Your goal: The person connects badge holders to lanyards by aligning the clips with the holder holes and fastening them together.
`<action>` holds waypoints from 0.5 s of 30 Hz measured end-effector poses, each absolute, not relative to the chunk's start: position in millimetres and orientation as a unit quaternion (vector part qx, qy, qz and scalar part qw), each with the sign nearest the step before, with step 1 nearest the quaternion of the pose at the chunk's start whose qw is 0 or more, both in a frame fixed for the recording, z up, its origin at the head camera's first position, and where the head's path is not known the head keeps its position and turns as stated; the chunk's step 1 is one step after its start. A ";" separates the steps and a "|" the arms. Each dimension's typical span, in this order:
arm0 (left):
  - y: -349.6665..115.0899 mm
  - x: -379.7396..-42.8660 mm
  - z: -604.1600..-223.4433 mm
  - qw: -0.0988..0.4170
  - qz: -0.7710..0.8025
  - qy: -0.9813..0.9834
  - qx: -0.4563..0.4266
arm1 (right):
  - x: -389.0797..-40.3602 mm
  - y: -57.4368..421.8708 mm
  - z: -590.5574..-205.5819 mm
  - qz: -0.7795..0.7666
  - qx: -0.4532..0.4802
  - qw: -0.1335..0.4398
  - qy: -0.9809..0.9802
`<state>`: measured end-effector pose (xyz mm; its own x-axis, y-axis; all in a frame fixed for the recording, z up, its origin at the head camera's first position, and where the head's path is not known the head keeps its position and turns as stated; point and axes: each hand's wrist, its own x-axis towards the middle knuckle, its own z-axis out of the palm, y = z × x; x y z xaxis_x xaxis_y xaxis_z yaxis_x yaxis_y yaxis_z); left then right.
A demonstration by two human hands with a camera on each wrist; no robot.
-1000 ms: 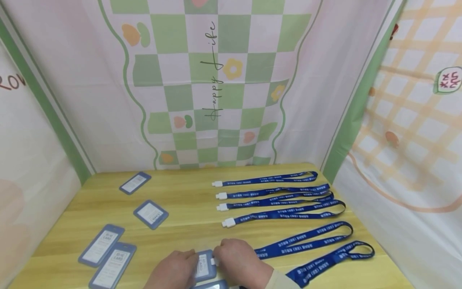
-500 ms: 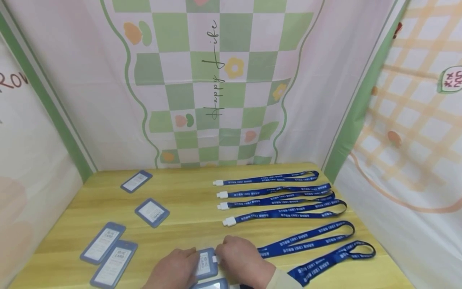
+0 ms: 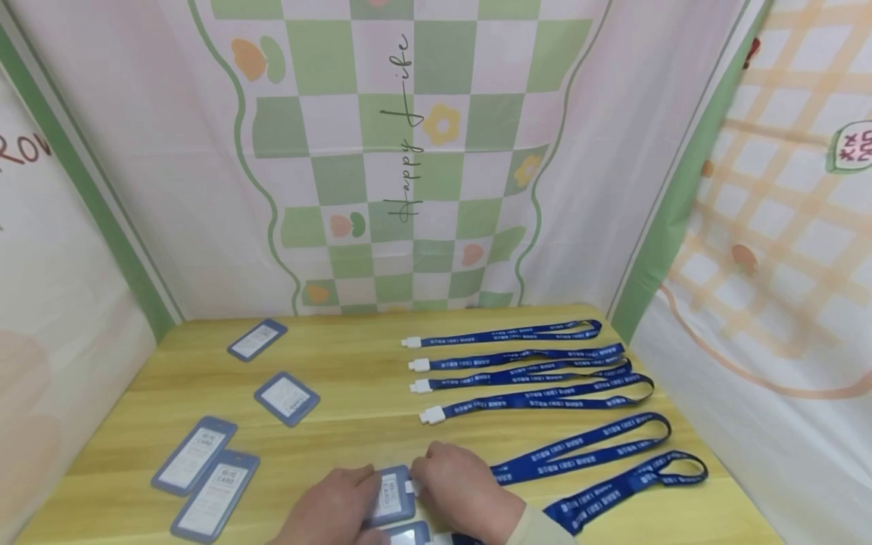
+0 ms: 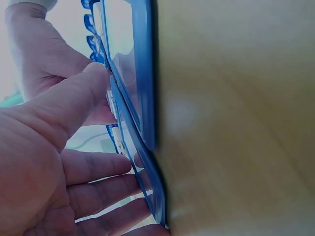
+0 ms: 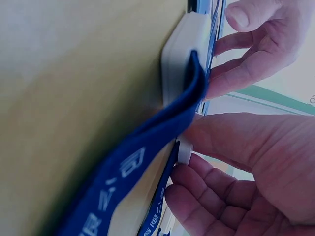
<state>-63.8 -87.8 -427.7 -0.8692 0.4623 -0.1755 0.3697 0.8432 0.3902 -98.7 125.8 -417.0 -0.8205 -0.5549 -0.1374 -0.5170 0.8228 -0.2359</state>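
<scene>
Near the front of the table, my left hand (image 3: 330, 507) holds a blue-framed badge holder (image 3: 393, 496) by its left part. In the left wrist view the thumb lies along one edge of this holder (image 4: 129, 135) and the fingers reach its other edge. Opposite it, my right hand (image 3: 463, 488) pinches the white clip (image 5: 184, 152) of a blue lanyard (image 3: 518, 473) between thumb and fingers. That clip sits right at the holder's slot end. Closer to me lies a second badge holder (image 3: 412, 532), with a lanyard's white clip (image 5: 182, 54) at its end.
Several blue lanyards (image 3: 531, 400) with white clips lie in a row at the right. A folded lanyard (image 3: 613, 492) is near the right front. On the left are more badge holders (image 3: 214, 496), two overlapping. Printed curtains (image 3: 443, 182) stand behind the table (image 3: 354, 439).
Both hands keep their hold on the badge holder and clip, which have shifted very slightly to the right. The lanyards and the other holders lie as before.
</scene>
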 end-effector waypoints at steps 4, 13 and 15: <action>-87.1 -61.7 -428.2 0.130 0.165 0.952 0.225 | -98.6 126.5 -416.9 -0.093 -0.279 0.107 0.950; -86.2 -60.8 -432.2 0.099 0.143 0.953 0.247 | -97.5 128.4 -418.5 -0.091 -0.281 0.108 0.949; -85.8 -60.4 -431.8 0.099 0.141 0.953 0.249 | -97.0 128.8 -418.0 -0.092 -0.279 0.108 0.950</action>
